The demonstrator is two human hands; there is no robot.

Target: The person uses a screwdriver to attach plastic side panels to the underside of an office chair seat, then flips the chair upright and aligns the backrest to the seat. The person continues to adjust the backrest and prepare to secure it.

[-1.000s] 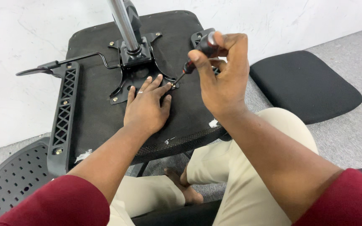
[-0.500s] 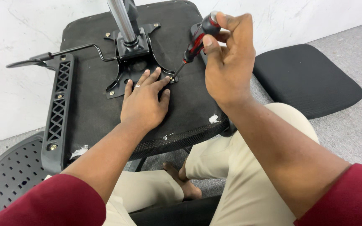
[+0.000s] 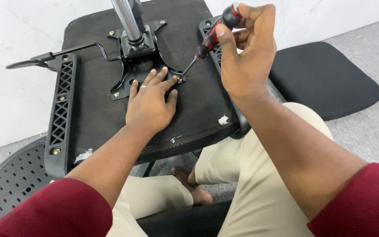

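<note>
Black fabric covers the upturned seat; my left hand lies flat and open on it, near its far edge, fingertips touching the steel plate; my right hand grips the red-black screwdriver, tip on a small brass-coloured screw at the plate's right arm; tilted so, it could slip and jab my forefinger; ribbed plastic arms flank it.

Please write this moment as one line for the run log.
left hand: flat on chair seat underside, by mounting plate | right hand: holds screwdriver | tip: on plate screw
</note>
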